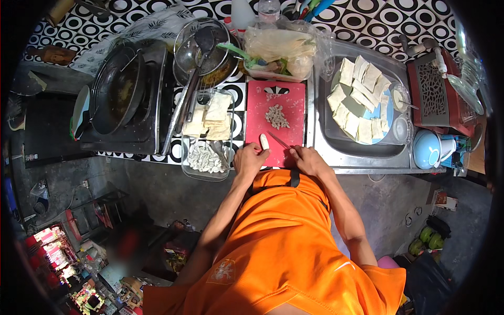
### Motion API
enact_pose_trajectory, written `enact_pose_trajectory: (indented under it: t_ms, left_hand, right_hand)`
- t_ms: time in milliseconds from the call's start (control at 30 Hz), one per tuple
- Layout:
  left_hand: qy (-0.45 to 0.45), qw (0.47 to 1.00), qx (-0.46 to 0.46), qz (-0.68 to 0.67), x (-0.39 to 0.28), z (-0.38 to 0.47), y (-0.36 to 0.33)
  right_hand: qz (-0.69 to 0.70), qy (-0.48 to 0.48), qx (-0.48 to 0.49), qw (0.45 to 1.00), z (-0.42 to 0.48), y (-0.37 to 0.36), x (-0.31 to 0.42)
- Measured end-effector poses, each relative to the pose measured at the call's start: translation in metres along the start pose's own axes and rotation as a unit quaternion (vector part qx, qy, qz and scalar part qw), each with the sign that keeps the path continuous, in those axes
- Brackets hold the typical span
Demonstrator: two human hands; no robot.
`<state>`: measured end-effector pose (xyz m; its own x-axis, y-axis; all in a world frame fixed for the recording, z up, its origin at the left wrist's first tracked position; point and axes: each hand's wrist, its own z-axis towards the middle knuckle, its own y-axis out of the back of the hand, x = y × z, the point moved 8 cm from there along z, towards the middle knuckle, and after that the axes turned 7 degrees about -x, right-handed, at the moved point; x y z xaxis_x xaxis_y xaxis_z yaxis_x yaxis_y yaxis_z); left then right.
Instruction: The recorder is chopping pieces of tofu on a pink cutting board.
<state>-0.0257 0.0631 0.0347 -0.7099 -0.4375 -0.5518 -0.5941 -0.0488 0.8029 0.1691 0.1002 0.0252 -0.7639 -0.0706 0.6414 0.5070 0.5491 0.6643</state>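
On a red cutting board lies a small heap of chopped pale pieces. My left hand rests at the board's near left edge, its fingers around the lower end of a pale, finger-shaped piece of food. My right hand grips a knife, whose blade lies low over the board and points up and left. A gap separates the blade from the pale piece. Left of the board, a clear rectangular container holds more chopped pieces, and folded wrappers fill another container behind it.
A plate of folded wrapped parcels stands over the steel sink. A black wok sits on the stove at left. Behind the board stands a plastic-covered tub. A strainer with a spatula rests on a pan. Blue bowls stand at right.
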Motion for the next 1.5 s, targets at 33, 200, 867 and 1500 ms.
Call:
enact_pose_trajectory:
  t_ms: [33, 200, 867, 1500]
  left_hand:
    - [0.000, 1.000, 0.001, 0.000, 0.001, 0.003, -0.002]
    - [-0.002, 0.994, 0.043, -0.097, 0.010, 0.024, -0.035]
    - [0.039, 0.957, -0.088, -0.272, 0.027, 0.046, -0.032]
    - [-0.040, 0.966, -0.145, -0.209, 0.014, 0.052, -0.018]
  right_hand:
    - [-0.016, -0.006, 0.016, 1.000, 0.002, -0.001, 0.003]
    - [-0.014, -0.012, -0.007, 1.000, 0.010, 0.002, 0.015]
    - [0.004, -0.020, -0.039, 0.999, 0.022, -0.032, 0.006]
    - [-0.073, 0.083, -0.009, 0.994, 0.011, 0.007, 0.066]
